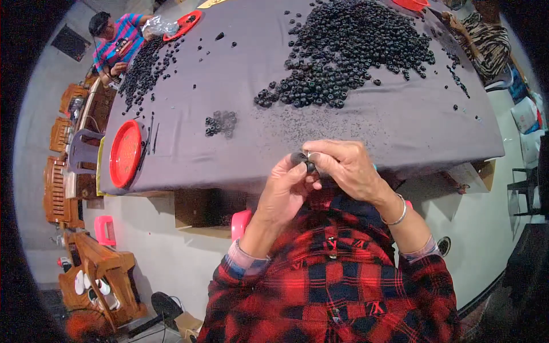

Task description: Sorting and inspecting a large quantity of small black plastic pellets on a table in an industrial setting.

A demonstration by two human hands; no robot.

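Note:
Over the near edge of the table my two hands meet, fingers closed. In a pinch, my left hand (284,191) holds a small black round piece (310,167), one of the bead-like kind with a hole. From the right, the thumb and forefinger of my right hand (351,168) press together right against that piece. A pale glint shows at those fingertips, too small to name. Beyond my hands lies a large pile of the same black pieces (360,46). Fine dark crumbs (337,124) are scattered between pile and hands. A small cluster of pieces (220,123) sits to the left.
A grey cloth covers the table (240,63). At its left edge lie a red tray (125,154) and thin dark sticks (155,137). One person (123,43) sits far left beside another pile (140,74); another person (486,43) is far right. A pink stool (104,230) stands on the floor.

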